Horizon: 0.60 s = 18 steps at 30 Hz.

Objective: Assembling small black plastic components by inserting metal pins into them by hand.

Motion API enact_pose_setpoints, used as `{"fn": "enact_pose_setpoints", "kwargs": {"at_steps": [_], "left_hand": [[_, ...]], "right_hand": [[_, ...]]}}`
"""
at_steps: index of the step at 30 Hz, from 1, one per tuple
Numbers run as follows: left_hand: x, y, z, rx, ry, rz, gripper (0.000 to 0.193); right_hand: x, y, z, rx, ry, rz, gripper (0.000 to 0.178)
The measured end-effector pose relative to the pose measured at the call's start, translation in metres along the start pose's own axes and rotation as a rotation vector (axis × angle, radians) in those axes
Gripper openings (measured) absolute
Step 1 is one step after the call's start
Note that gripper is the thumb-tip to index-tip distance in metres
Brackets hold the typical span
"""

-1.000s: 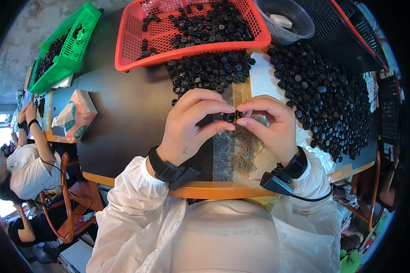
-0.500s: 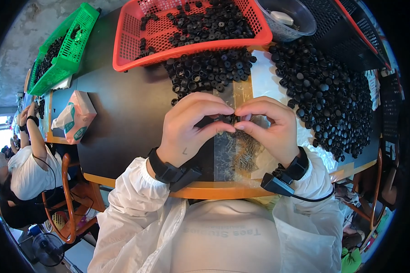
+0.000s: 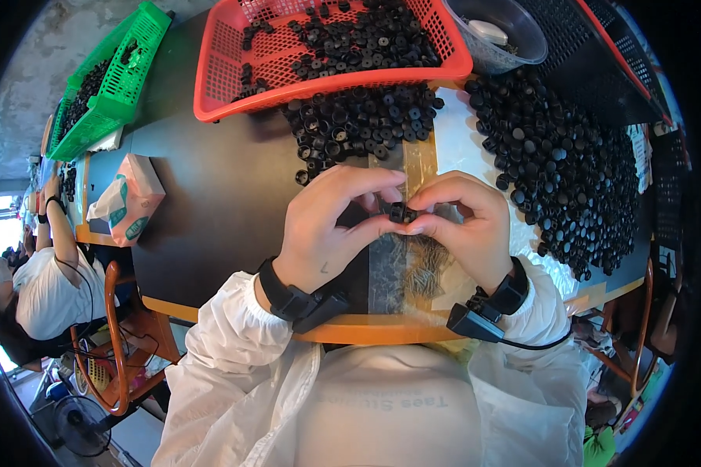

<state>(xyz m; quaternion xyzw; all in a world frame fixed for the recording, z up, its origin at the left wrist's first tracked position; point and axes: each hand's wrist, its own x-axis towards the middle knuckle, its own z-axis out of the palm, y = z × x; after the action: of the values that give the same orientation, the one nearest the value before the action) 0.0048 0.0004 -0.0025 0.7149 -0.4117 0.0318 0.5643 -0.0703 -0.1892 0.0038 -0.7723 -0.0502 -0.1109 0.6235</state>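
Note:
A small black round plastic part is pinched between my two hands above the table's near side. My left hand has its thumb under the part, its index finger lifted a little above it. Thumb and fingertips of my right hand press on the part's right side. Just below the hands lies a heap of thin metal pins on clear film. Beyond my left hand, hollow black round parts are piled up. Black round caps form a large spread to the right of my right hand.
A red basket with black parts stands at the back. Beside it are a clear bowl and a black crate. To the left are a tissue box, a green basket and a seated person.
My left index finger has lifted and my hands have shifted slightly nearer, so the black part now shows between the fingertips. The other person's hands have moved a little.

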Motion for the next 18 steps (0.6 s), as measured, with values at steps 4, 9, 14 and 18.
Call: {"fn": "enact_pose_setpoints", "kwargs": {"at_steps": [4,9,14,18], "left_hand": [[-0.0047,0.0022,0.0014,-0.163,-0.017,-0.122,0.052],[-0.0071,0.0036,0.0022,-0.248,-0.034,-0.152,0.056],[-0.0081,0.001,0.0035,-0.211,0.004,-0.145,0.058],[-0.0072,0.0017,0.008,-0.241,0.091,-0.147,0.053]], "right_hand": [[-0.0015,-0.0014,0.0013,0.043,0.02,0.013,0.021],[-0.0033,-0.0064,0.0036,0.131,0.026,0.012,0.023],[-0.0082,-0.0034,0.0074,0.36,0.04,0.116,0.026],[-0.0079,-0.005,0.0068,0.372,-0.031,0.088,0.025]]}}
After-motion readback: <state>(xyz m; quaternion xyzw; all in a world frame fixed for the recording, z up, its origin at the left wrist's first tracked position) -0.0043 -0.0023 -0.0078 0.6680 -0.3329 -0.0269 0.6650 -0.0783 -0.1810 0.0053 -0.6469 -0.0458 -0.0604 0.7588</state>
